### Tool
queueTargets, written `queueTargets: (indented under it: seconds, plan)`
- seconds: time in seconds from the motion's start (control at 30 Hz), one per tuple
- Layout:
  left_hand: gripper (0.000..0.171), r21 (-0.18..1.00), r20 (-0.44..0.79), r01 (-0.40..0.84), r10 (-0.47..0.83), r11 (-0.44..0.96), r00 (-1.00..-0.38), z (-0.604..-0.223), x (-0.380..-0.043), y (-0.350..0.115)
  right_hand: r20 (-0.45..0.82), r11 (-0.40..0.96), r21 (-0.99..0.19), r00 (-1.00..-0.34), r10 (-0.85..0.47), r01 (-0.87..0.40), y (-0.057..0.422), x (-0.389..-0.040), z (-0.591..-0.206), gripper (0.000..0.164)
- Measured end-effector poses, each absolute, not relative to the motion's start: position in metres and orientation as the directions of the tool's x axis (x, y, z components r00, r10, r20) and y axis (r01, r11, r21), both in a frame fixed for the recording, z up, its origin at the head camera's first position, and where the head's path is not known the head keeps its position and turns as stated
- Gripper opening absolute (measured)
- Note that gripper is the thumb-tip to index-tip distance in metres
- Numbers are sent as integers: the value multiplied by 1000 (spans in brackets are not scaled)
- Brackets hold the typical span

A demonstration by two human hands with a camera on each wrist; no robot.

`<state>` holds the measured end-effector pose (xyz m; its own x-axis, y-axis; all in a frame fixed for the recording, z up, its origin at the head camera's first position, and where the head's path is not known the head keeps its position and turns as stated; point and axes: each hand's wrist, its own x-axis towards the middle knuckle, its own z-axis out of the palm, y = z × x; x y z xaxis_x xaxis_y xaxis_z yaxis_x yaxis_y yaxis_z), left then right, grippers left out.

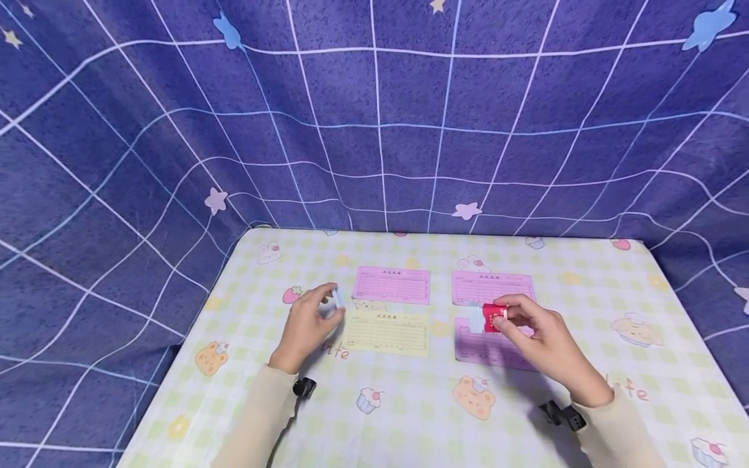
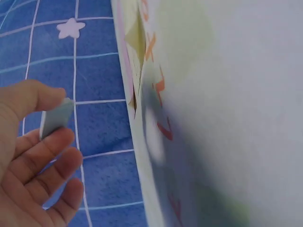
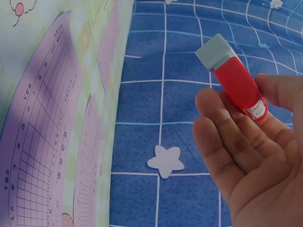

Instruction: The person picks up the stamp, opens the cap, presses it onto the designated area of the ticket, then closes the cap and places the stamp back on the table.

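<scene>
My left hand [image 1: 307, 325] pinches a small, flat, pale blue-grey piece [image 2: 57, 118] between thumb and fingers, held up left of the yellow form [image 1: 387, 333]. In my right hand [image 1: 544, 331] is a small red block [image 3: 236, 82] with a pale blue-grey end [image 3: 218, 52], gripped between thumb and fingers. Light lettering shows on its red side in the head view. The pale end points left and overlaps the lower right pink form [image 1: 488, 348] in that view. Behind it lies the upper right pink form [image 1: 491, 286].
Another pink form [image 1: 391, 285] lies behind the yellow one. A checked cloth with printed cartoons covers the table [image 1: 421, 396]. Blue curtain [image 1: 409, 149] with white lines hangs along the back and sides. Each wrist wears a small black device [image 1: 304, 388].
</scene>
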<state>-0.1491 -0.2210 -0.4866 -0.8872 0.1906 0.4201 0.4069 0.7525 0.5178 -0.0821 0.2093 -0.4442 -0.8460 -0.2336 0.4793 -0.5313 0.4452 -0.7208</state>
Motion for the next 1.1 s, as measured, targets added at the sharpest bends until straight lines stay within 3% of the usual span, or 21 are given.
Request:
queueTargets:
  seconds: [0.4,0.9,1.1]
  plan:
    - [53,510,178,241,173,825,-969,-492,-158,-238,471,454,-721,-851,-231,-523,213,-80,-444,36]
    - [54,408,81,231,217,883,-973,-494,-165,-245,471,448,-723,-850,-237,-526,216,-79,-446,37]
    - [51,432,-6,211,237,877,-971,-493,-168,-251,482,452,-717,-846,-230,-531,217,-78,-444,39]
